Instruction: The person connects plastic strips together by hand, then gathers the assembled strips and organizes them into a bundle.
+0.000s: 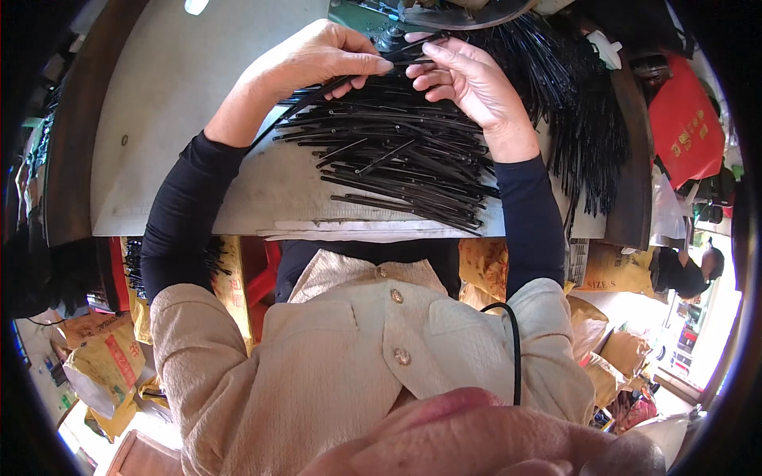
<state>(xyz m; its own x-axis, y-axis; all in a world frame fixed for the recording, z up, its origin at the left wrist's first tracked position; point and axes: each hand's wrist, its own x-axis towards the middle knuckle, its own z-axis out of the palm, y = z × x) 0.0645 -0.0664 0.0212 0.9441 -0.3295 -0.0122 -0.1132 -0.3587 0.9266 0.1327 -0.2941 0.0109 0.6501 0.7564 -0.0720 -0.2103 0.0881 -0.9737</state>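
Note:
My left hand [321,57] is closed in a pinch on thin black strips [311,97], whose long ends slant down toward my left sleeve. Close by on the right, my right hand [480,86] has thumb and forefinger closed on the end of a slim black strip [431,39], its other fingers loosely curled. Below both hands a loose pile of similar black strips [397,151] lies on the pale worktable [182,103]. Some strips have small holes or light dots at their ends. Fingers partly hide where the held pieces meet.
A green machine base [349,17] with a metal part stands just beyond my hands. To the right, a thick bundle of black strips [591,151] hangs over the table's side. A red bag [684,123] is farther right. Yellow sacks [103,369] stand below at left.

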